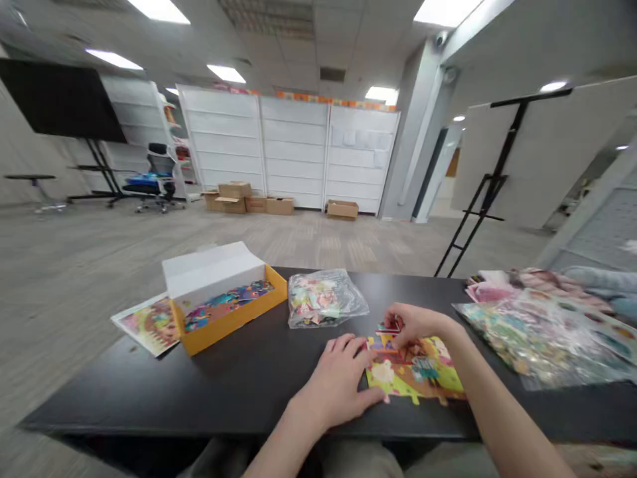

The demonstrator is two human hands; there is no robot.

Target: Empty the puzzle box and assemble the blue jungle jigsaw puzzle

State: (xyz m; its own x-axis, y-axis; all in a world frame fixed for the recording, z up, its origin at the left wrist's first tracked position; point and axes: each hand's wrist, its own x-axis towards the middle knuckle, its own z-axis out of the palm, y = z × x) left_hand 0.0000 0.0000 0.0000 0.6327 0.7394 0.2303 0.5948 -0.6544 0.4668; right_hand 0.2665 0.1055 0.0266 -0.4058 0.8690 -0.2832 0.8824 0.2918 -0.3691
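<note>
A partly joined jigsaw puzzle [413, 375] in yellow, green and brown lies flat on the black table, with tabs showing along its near edge. My left hand [343, 378] rests with spread fingers at the puzzle's left edge, its thumb and fingertips touching the border. Over the puzzle's top left part, my right hand [415, 325] has its thumb and fingers curled together around a small reddish piece [393, 323]. The right forearm crosses over the puzzle's right side and hides part of it.
An open yellow box [236, 323] with colourful pieces stands on the left of the black table [239, 385], beside a picture sheet [152, 324]. Behind my hands lies a clear bag of pieces [323, 299]. Another plastic bag [547, 338] and cloth [562, 285] lie right.
</note>
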